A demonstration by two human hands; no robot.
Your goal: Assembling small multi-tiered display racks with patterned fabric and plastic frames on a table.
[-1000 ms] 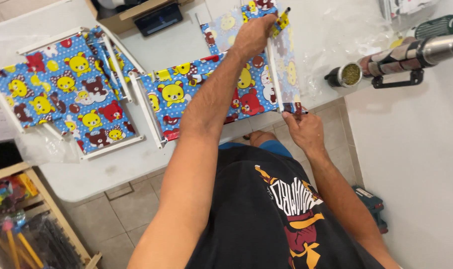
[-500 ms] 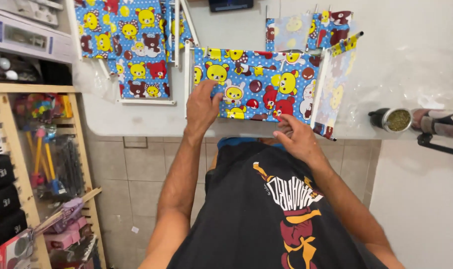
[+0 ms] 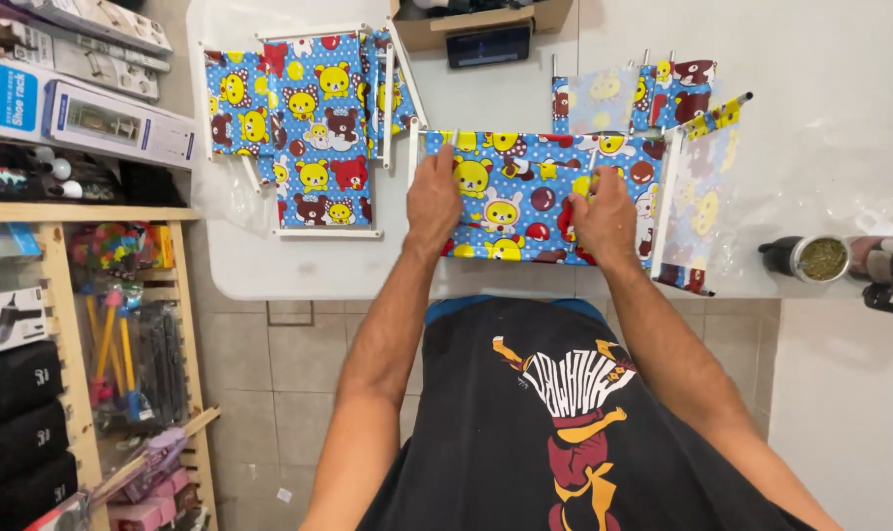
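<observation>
Both hands, left (image 3: 433, 200) and right (image 3: 602, 211), now press flat and ungripping on our blue cartoon-print fabric panel (image 3: 525, 197) on the white worktop (image 3: 299, 270), the right having come off its edge.

Scene evenly, brightly lit from above; shadows soft and faint. Mild glare seen on clear plastic sheet (image 3: 810, 147) over white table (image 3: 318, 270). Focus sharp throughout; wide-angle bending noted at frame edges.
</observation>
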